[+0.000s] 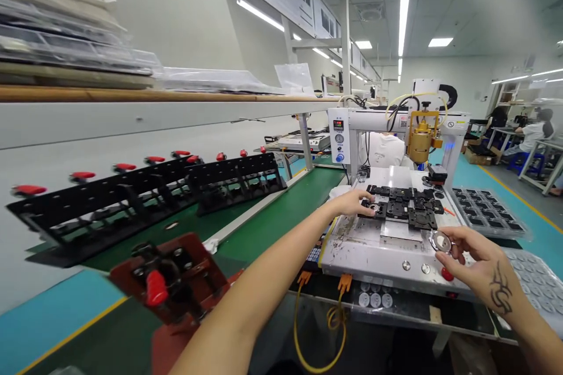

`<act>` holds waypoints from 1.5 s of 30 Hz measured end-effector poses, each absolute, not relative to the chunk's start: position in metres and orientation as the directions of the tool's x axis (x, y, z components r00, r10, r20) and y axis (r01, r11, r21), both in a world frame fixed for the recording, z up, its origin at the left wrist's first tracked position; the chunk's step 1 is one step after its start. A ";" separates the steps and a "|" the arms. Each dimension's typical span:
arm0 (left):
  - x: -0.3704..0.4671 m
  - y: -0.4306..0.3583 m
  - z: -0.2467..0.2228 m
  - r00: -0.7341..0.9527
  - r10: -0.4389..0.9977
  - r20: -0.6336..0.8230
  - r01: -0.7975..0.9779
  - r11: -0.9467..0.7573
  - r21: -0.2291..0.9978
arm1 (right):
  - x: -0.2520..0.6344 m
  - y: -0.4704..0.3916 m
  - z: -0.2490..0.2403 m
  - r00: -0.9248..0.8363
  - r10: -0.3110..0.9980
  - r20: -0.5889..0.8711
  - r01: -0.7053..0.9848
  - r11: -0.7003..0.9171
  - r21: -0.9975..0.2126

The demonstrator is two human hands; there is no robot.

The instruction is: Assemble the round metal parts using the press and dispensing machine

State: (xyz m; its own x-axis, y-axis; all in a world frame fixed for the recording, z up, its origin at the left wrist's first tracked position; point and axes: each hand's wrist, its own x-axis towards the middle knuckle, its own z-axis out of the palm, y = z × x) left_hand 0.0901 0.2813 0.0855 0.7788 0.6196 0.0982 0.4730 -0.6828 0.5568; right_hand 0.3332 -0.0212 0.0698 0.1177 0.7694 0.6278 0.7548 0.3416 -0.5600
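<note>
My right hand (468, 252) pinches a round, silver-rimmed disc (440, 241) between thumb and fingers, in front of the machine's bed. Further left, my left hand (353, 203) reaches to a black fixture block (379, 211) at the left end of a group of such blocks. Thumb and forefinger grip its left side, and a small round metal part shows beside the thumb. The other black fixture blocks (398, 210) sit together on the white machine bed (352, 246). Above them hangs a gold-coloured machine head (421, 142).
A black tray of square parts (488, 211) and a clear tray of round discs (534, 278) lie at the right. Buttons, including a red one (447, 273), line the machine's front. A brown clamp fixture (169, 281) stands left; yellow cables (297, 328) hang below. People sit further back.
</note>
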 end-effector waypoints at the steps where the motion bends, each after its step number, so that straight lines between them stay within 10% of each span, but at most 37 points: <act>1: 0.092 0.284 0.084 0.784 0.616 0.082 0.474 -0.678 0.562 | 0.336 -0.023 0.070 0.130 0.775 0.619 0.754 0.328 -0.569; 9: 0.101 0.270 0.094 0.726 0.644 0.241 0.435 -0.702 0.565 | 0.321 0.048 0.078 0.075 0.866 0.494 0.716 0.298 -0.631; 19: 0.054 0.182 0.139 0.581 0.629 0.517 0.225 -0.734 0.640 | 0.295 0.201 0.067 -0.193 0.923 0.333 0.845 0.329 -0.422; 28: -0.009 0.131 0.125 0.545 0.704 0.455 0.325 -0.678 0.659 | 0.294 0.208 0.064 -0.237 0.937 0.255 0.891 0.315 -0.328; 39: 0.010 0.111 0.109 0.478 0.727 0.493 0.121 -0.611 0.782 | 0.294 0.167 0.081 -0.113 0.896 0.430 0.947 0.228 -0.227; 45: -0.004 0.091 0.042 0.383 0.845 0.374 0.214 -0.475 0.854 | 0.369 0.014 0.037 0.248 0.603 0.758 0.930 0.070 -0.360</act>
